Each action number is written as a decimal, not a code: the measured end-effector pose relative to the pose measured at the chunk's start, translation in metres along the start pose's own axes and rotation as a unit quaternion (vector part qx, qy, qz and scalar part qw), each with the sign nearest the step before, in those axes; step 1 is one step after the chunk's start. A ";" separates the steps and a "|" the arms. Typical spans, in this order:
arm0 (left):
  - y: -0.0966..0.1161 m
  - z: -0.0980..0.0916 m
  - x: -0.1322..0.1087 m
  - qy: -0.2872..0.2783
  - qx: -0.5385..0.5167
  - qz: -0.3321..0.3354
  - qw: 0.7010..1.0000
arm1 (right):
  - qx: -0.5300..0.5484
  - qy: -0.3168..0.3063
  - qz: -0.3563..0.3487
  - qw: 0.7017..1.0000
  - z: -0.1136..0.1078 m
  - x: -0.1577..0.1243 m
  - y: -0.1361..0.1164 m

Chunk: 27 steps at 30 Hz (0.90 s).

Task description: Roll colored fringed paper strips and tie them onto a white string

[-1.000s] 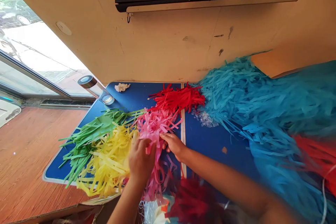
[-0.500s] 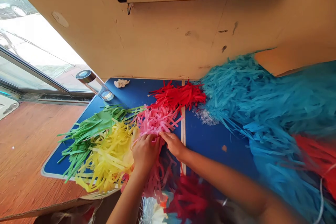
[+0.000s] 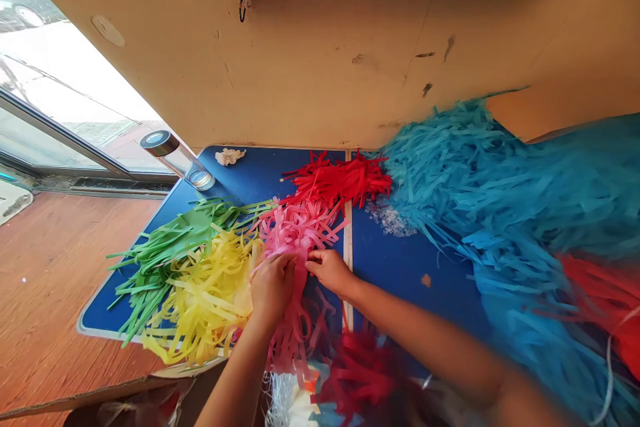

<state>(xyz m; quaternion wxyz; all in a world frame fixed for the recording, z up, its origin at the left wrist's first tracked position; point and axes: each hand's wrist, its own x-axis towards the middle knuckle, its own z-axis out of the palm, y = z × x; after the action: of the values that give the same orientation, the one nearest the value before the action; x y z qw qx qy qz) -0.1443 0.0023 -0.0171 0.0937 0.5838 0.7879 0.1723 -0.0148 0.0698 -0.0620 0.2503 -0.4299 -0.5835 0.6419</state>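
Leftward, green strips (image 3: pixel 183 240) and yellow strips (image 3: pixel 213 297) lie on the tabletop (image 3: pixel 400 263). Next, the left hand (image 3: pixel 273 288) holds the pink strips (image 3: pixel 287 230) in a narrow grip, from their left side. These run lengthwise from the far side towards the body, directly between both hands, neither clearly nearer. At their right edge, the right hand (image 3: pixel 331 271) pinches them too.

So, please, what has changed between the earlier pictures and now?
The left hand moved slightly forward and closer to the right hand, over the pink strips; its grip is unclear. The right hand, green strips, yellow strips and bottle stayed nearly in place.
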 end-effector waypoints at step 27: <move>0.008 -0.012 -0.007 0.017 -0.062 0.001 0.998 | 0.005 0.041 -0.009 0.999 0.008 0.005 0.005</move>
<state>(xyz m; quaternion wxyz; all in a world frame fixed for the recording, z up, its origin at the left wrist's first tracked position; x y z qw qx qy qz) -0.1392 -0.0039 -0.0035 0.1161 0.5745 0.7767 0.2308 -0.0233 0.0684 -0.0687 0.2817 -0.4494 -0.5735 0.6243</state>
